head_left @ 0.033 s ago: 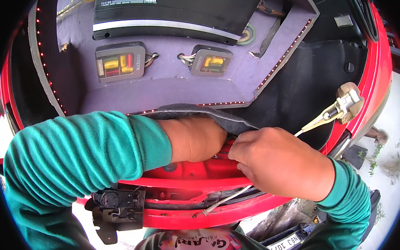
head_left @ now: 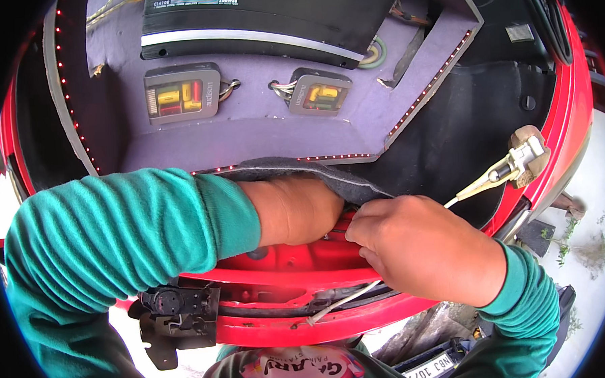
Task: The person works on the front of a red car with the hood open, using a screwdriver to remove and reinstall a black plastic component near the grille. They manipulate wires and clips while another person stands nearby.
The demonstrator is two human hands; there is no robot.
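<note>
My left hand (head_left: 302, 208) reaches under the lifted edge of a dark grey felt lining (head_left: 278, 164) at the rear of a red car's boot. Its fingers are hidden there. Close by on the right, my right hand (head_left: 419, 241) is closed, thumb and fingers pressed together beside the lining's edge. What it pinches, if anything, is hidden. Below both hands runs the red body panel (head_left: 292, 260) of the boot opening. A thin whitish cable (head_left: 344, 302) slants from under my right hand toward the panel's lower lip.
Ahead is a purple-lined box (head_left: 246, 141) edged with small red lights, holding a black amplifier (head_left: 255, 29) and two grey modules (head_left: 182, 93) with wires. A white fitting (head_left: 524, 159) with a cable rests at the right edge. A black latch-like bracket (head_left: 176, 316) sits lower left.
My right hand has shifted very slightly downward. Otherwise things look the same.
</note>
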